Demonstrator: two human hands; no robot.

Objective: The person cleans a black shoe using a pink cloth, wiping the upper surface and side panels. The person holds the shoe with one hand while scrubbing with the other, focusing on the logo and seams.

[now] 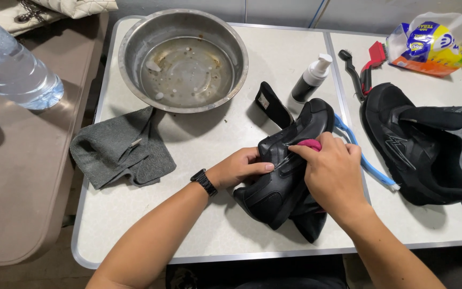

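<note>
Now: two hands (pixel 241 167) (pixel 333 174) on one of two black shoes (pixel 284 171) (pixel 421 144); one pink cloth (pixel 310 144)

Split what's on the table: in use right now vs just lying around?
In use:
- black shoe, steadied by left hand
- pink cloth, pressed on the shoe by right hand

Lying about:
- second shoe
- metal bowl
- grey cloth
- foam bottle
- blue brush
- red brush
- water bottle
- snack bag
</note>
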